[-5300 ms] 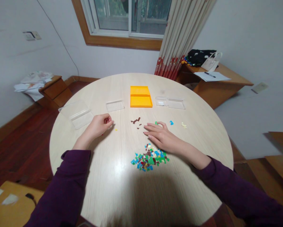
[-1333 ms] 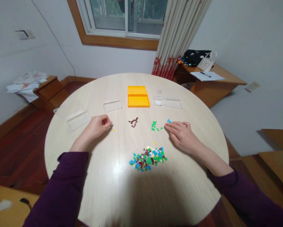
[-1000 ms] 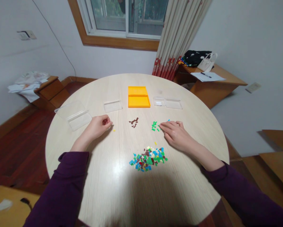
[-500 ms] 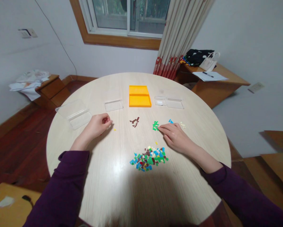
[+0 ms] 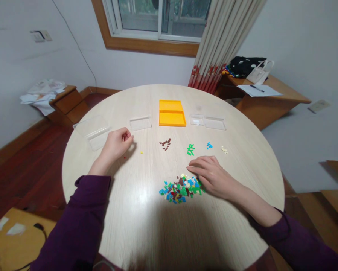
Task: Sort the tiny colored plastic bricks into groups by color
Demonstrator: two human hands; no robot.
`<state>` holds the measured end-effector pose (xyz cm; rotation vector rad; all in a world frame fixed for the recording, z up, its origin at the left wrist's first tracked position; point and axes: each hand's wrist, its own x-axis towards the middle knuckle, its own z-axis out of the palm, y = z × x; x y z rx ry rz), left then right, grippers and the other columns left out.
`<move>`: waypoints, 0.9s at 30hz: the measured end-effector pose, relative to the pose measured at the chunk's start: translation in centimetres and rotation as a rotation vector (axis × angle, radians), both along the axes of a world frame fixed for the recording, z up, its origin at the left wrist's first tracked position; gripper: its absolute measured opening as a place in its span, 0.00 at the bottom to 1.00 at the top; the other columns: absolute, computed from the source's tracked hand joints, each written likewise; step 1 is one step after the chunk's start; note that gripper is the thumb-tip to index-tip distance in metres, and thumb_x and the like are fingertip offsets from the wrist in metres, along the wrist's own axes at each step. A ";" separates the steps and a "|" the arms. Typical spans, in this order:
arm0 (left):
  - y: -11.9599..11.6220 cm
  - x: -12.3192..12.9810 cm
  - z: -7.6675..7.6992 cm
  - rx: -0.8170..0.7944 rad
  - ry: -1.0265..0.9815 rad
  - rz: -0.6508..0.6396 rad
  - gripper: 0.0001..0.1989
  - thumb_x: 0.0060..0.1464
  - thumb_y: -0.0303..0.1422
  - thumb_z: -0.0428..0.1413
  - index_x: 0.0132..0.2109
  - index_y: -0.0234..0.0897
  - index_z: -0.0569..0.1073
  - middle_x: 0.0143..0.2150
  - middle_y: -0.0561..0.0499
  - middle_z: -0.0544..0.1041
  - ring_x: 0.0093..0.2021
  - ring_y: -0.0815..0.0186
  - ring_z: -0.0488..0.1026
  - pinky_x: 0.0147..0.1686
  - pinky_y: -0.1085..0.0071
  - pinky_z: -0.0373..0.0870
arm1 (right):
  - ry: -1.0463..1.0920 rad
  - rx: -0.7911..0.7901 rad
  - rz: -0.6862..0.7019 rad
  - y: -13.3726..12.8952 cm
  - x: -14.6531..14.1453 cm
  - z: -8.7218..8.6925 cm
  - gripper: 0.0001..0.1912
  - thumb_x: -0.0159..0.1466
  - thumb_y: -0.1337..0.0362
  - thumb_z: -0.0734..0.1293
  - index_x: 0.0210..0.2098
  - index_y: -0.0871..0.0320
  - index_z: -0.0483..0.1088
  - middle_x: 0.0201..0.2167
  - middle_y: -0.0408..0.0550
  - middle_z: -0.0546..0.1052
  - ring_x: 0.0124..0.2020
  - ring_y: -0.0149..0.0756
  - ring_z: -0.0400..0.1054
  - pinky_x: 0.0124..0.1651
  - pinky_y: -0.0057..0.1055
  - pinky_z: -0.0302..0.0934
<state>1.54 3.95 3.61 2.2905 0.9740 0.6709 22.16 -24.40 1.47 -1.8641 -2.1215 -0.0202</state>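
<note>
My left hand [image 5: 118,145] hovers over the table's left side, fingers curled together; what they hold, if anything, is too small to name. Near it lie a yellow piece [image 5: 141,152] and a red piece [image 5: 124,157]. My right hand [image 5: 210,175] is at the right edge of the mixed brick pile [image 5: 180,189], index fingertip low over the table, fingers extended. Beyond are small groups of brown pieces [image 5: 165,143], green pieces [image 5: 191,149], blue pieces [image 5: 209,145] and cream pieces [image 5: 224,149].
An open orange case [image 5: 172,119] stands at the back of the round table [image 5: 146,226]. Clear containers lie to its left [image 5: 140,123] and right [image 5: 215,123]. A larger clear box [image 5: 97,138] is at the far left, beyond my left hand.
My right hand has moved back from the green pieces to the mixed pile, uncovering the blue group. The left hand stays nearly in place. The whole view has shifted slightly.
</note>
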 end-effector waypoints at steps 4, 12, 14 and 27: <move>0.1 -0.2 0.1 0.021 -0.035 0.071 0.09 0.50 0.30 0.52 0.24 0.39 0.63 0.21 0.56 0.63 0.24 0.69 0.59 0.29 0.69 0.55 | -0.071 -0.081 0.061 3.9 -1.3 1.0 0.17 0.65 0.72 0.58 0.45 0.58 0.76 0.44 0.54 0.74 0.48 0.46 0.63 0.49 0.43 0.54; 0.0 -0.1 -0.1 0.001 -0.051 0.078 0.09 0.49 0.29 0.52 0.24 0.39 0.62 0.20 0.57 0.62 0.24 0.69 0.58 0.28 0.69 0.54 | -0.208 -0.118 0.257 13.8 -5.6 2.1 0.14 0.69 0.70 0.59 0.40 0.59 0.76 0.42 0.52 0.75 0.44 0.44 0.60 0.47 0.40 0.49; 0.1 0.0 -0.1 -0.001 -0.052 0.081 0.09 0.49 0.30 0.52 0.24 0.39 0.62 0.20 0.57 0.62 0.24 0.69 0.58 0.28 0.70 0.54 | -0.199 -0.117 0.293 15.1 -5.8 2.2 0.14 0.69 0.72 0.58 0.39 0.58 0.76 0.41 0.51 0.76 0.44 0.42 0.60 0.47 0.39 0.49; -0.1 0.0 0.1 -0.024 -0.073 0.057 0.09 0.49 0.27 0.52 0.23 0.38 0.62 0.20 0.56 0.62 0.24 0.69 0.58 0.29 0.68 0.54 | -0.035 -0.028 0.221 10.6 -3.6 2.8 0.14 0.71 0.68 0.58 0.47 0.58 0.75 0.42 0.51 0.78 0.45 0.40 0.64 0.47 0.38 0.50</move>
